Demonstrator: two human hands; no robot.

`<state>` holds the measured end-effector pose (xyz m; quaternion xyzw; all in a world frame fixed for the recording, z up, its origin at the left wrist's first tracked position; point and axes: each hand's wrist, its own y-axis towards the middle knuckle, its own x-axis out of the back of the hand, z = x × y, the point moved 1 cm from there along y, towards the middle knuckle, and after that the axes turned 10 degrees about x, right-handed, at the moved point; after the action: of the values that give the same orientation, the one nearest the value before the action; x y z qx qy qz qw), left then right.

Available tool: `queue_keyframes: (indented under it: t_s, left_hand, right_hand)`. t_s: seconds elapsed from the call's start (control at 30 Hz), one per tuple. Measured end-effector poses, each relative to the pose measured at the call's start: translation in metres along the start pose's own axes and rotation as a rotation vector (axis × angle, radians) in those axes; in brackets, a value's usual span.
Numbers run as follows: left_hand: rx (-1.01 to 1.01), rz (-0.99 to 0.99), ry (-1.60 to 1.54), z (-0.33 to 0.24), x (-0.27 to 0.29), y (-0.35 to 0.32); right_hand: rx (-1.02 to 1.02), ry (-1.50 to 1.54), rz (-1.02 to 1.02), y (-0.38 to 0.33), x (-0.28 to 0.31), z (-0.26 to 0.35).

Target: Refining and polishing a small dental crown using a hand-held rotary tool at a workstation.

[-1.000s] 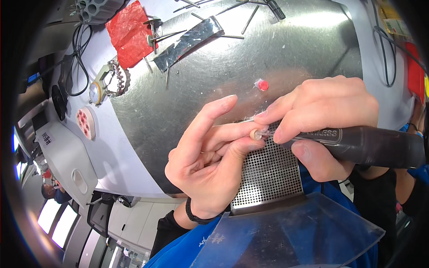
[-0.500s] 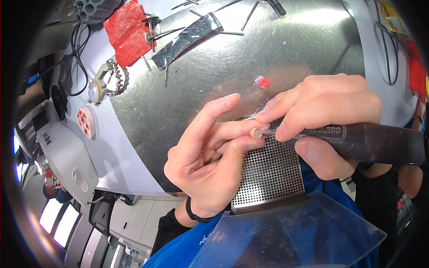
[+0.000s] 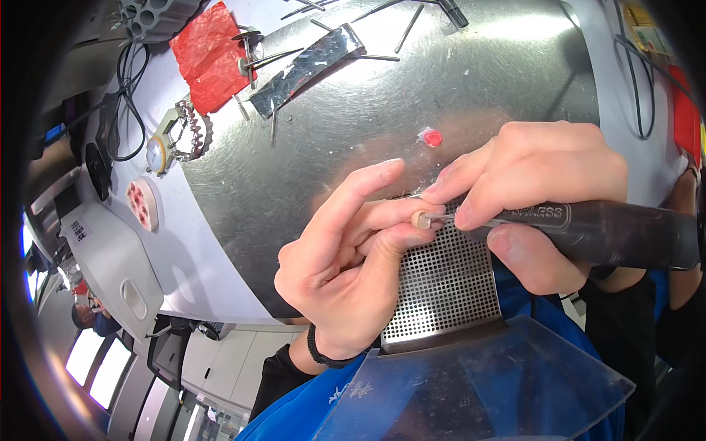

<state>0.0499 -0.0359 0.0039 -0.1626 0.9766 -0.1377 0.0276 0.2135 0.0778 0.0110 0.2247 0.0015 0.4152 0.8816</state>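
In the head view, the left hand [image 3: 342, 275] pinches a small tan ring-shaped piece [image 3: 421, 219] between thumb and a fingertip, its index finger raised, probably to keep it out of the way. The right hand [image 3: 548, 176] wraps a dark handpiece [image 3: 632, 235] pen-fashion; its thin metal tip reaches the piece from 3 o'clock. One right fingertip lies against or just beside the left fingers, likely for steadiness. The piece sits above a perforated metal plate [image 3: 448, 294], perhaps so that dust falls through; a clear shield [image 3: 471, 389] stands toward 6 o'clock.

From the piece, a red-and-white bit [image 3: 431, 137] lies at 12 o'clock on the scratched steel sheet [image 3: 316, 158], a dark strip [image 3: 309, 67] with metal shanks at 11, a red sheet [image 3: 209, 59] at 10, and a red-spotted block [image 3: 141, 204] at 9 on the white tabletop [image 3: 198, 268]. Farther off, another person [image 3: 103, 322] appears between 8 and 9.
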Motion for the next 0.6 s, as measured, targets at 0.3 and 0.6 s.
queue_keyframes:
  t_s: [0.3,0.6]
  left_hand:
    - [-0.044,0.026,0.02,-0.002,0.003,0.002]
    - [-0.075,0.034,0.003,0.001,-0.002,0.005]
  right_hand:
    - [0.106,0.071,-0.069,0.003,-0.01,-0.005]
    - [0.071,-0.033,-0.084,0.001,-0.003,0.0]
